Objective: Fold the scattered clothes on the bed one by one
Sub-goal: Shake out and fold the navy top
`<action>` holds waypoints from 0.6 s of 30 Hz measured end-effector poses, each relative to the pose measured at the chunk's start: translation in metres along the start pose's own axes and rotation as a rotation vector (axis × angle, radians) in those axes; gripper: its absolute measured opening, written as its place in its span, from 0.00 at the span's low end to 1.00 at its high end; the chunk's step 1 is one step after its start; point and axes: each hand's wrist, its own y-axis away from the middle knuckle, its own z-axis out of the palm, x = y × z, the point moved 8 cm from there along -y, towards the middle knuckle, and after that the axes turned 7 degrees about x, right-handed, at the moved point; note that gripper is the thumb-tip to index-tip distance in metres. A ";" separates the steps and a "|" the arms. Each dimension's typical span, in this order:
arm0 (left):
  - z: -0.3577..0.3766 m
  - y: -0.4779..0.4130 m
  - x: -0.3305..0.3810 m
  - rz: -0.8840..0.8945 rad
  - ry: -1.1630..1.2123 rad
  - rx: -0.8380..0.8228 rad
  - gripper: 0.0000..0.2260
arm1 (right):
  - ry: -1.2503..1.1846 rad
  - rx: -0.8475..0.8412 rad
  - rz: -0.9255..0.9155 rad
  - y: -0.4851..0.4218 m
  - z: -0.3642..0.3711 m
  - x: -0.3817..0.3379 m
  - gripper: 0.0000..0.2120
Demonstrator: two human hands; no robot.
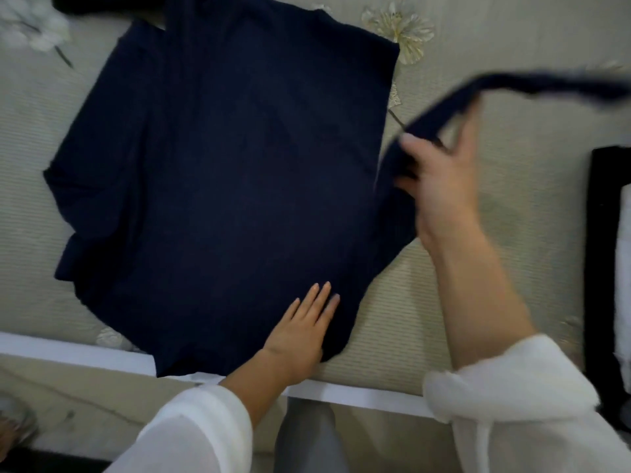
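Pinning garment point(222, 186) flat on bed point(532, 206) with spread left hand point(302, 327), lower centre; holding strip point(512, 84) aloft in gripping right hand point(440, 189), centre right, probably to fold inward.

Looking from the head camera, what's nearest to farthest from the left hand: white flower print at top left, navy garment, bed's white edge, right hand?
1. navy garment, under the left hand
2. bed's white edge, beside the wrist
3. right hand, raised rightward, holding a dark strip
4. white flower print, far top-left corner
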 end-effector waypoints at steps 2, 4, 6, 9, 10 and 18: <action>0.004 0.009 -0.003 0.083 0.021 -0.047 0.33 | 0.305 -0.303 -0.056 0.012 0.075 0.021 0.40; 0.009 0.021 -0.006 0.165 0.002 -0.094 0.31 | 0.582 -0.499 0.012 0.026 0.115 0.066 0.37; 0.015 0.034 -0.013 0.236 -0.034 -0.134 0.33 | 0.833 -0.547 0.079 0.036 0.116 0.111 0.34; 0.012 0.047 -0.032 0.295 -0.021 -0.088 0.32 | 1.149 -0.553 0.105 0.051 0.085 0.158 0.29; 0.007 0.049 -0.041 0.305 0.006 -0.053 0.30 | 1.233 -0.570 0.101 0.058 0.075 0.170 0.29; -0.059 0.046 -0.163 -0.022 0.119 0.347 0.23 | 1.571 -0.572 -0.040 0.080 0.071 0.191 0.36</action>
